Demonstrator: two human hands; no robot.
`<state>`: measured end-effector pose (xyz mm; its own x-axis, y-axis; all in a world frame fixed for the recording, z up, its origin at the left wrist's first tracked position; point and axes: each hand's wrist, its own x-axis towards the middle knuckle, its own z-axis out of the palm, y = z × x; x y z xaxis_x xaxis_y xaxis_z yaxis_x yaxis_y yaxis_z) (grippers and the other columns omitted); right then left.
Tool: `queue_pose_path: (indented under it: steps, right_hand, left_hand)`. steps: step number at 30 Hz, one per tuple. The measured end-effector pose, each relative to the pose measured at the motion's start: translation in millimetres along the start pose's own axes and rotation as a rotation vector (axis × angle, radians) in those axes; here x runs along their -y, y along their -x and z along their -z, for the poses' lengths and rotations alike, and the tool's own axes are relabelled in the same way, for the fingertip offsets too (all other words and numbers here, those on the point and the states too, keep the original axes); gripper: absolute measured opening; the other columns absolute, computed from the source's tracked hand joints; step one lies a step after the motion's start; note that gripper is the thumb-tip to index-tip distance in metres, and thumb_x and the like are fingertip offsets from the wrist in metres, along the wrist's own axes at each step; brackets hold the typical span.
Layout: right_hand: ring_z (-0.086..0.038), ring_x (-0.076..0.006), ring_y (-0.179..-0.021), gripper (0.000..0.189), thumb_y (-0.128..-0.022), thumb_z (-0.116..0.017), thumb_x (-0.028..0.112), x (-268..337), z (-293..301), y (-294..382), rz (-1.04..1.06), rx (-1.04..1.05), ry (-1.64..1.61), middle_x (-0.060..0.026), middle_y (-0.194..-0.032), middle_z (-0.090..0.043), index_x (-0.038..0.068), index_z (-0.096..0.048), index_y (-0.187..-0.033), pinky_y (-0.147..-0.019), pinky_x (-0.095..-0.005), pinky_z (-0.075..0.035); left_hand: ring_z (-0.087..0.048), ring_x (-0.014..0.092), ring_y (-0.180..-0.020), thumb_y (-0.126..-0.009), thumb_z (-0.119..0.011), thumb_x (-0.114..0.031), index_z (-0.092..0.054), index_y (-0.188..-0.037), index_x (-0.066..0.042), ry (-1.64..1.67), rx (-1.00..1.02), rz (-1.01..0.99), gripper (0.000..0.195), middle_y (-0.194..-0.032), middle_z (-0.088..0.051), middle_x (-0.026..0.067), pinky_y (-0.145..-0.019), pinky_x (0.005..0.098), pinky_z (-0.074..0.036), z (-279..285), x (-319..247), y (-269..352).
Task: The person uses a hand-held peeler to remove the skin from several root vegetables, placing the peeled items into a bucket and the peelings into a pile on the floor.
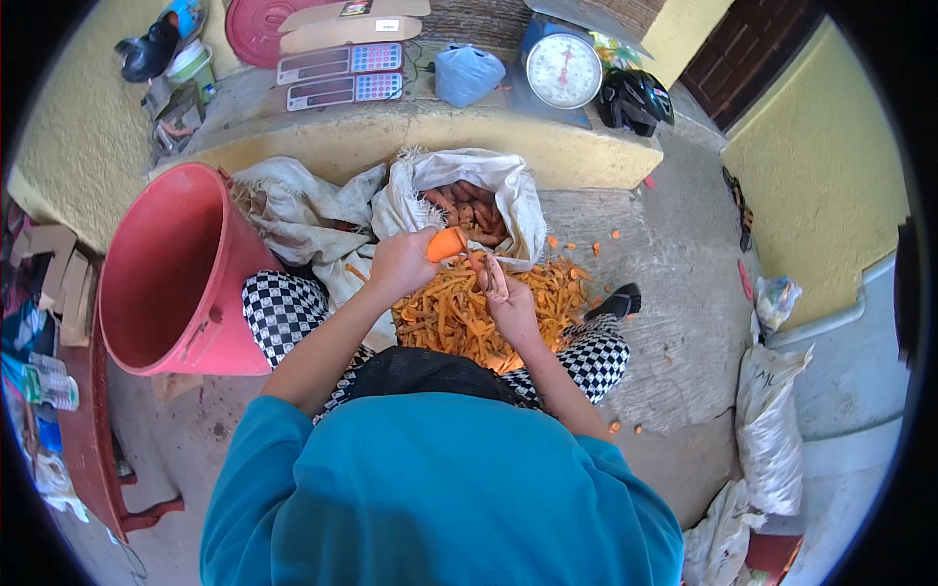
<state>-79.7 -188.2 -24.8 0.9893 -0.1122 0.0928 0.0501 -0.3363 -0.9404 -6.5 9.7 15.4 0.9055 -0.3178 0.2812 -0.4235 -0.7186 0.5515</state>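
My left hand [404, 262] grips a peeled orange carrot [446, 245] above a heap of orange peelings [447, 315]. Close to its right, my right hand [511, 304] is closed around a tool with a pale, soiled handle [496, 278]; a thin blade seems to reach towards the carrot's end, though its exact kind is unclear. Just beyond both hands stands an open white woven sack [524, 212] holding several unpeeled, soil-brown carrots [469, 209]. The peelings lie between my knees, with a few round orange slices among them.
A large red plastic bucket [253, 293] stands at the left, beside a crumpled woven sack [315, 205]. On the ledge [410, 135] ahead are a dial scale [564, 71], a blue plastic bag [467, 75] and a black helmet [636, 101]. A filled white sack [769, 432] stands at the right.
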Motion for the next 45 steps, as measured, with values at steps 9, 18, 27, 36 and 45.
queue_pose_path:
  steps: [9, 18, 27, 36, 45]
  right_hand:
    - [-0.065, -0.0335, -0.075, 0.031, -0.079, -0.068, 0.030, 28.3, 13.8, 6.5, 0.003, 0.055, 0.199, -0.0189, -0.078, -0.065, 0.006, -0.067, -0.098, -0.067, -0.0398, -0.049]
    - [-0.063, -0.0359, -0.071, 0.038, -0.084, -0.060, 0.046, 43.7, 26.7, 9.8, 0.039, 0.136, 0.381, -0.0183, -0.075, -0.065, 0.011, -0.070, -0.094, -0.064, -0.0444, -0.049]
    - [-0.064, -0.0355, -0.074, 0.042, -0.085, -0.056, 0.050, -25.3, 28.4, -17.4, -0.134, 0.143, 0.580, -0.0189, -0.077, -0.065, 0.011, -0.070, -0.089, -0.063, -0.0464, -0.048]
    - [-0.062, -0.0296, -0.067, 0.056, -0.082, -0.056, 0.058, -109.7, 67.5, 10.7, -0.324, 0.239, 0.192, -0.0173, -0.074, -0.066, 0.005, -0.070, -0.095, -0.063, -0.0403, -0.046]
    - [-0.063, -0.0300, -0.073, 0.053, -0.075, -0.069, 0.048, -124.3, 64.9, 7.8, -0.375, 0.313, 0.234, -0.0172, -0.088, -0.068, 0.012, -0.065, -0.114, -0.070, -0.0377, -0.047]
  left_hand:
    - [-0.063, 0.034, -0.070, -0.069, -0.066, -0.020, -0.061, -0.084, -0.009, -0.076, -0.031, -0.006, 0.019, -0.071, -0.063, 0.0166, -0.059, 0.0435, -0.048, -3.2, -3.6, 2.9]
    - [-0.059, 0.012, -0.059, -0.065, -0.067, -0.008, -0.065, -0.095, -0.001, 0.514, 0.359, 0.064, 0.031, -0.071, -0.064, 0.0037, -0.053, 0.0278, -0.046, 2.9, 14.4, -3.7]
    - [-0.045, 0.006, -0.044, -0.056, -0.064, -0.003, -0.058, -0.075, -0.004, 0.954, 0.857, 0.110, 0.020, -0.061, -0.051, -0.0019, -0.041, 0.0211, -0.034, 27.5, -5.2, 5.7]
    - [-0.049, 0.008, -0.058, -0.063, -0.076, -0.004, -0.054, -0.070, -0.006, 0.858, 0.704, -0.158, 0.023, -0.068, -0.054, -0.0011, -0.053, 0.0238, -0.041, 43.6, -24.3, -5.5]
    - [-0.060, 0.030, -0.074, -0.059, -0.070, -0.009, -0.058, -0.088, -0.008, -0.521, -0.033, -0.609, 0.032, -0.084, -0.060, 0.0098, -0.067, 0.0393, -0.047, 50.8, -31.4, -3.4]
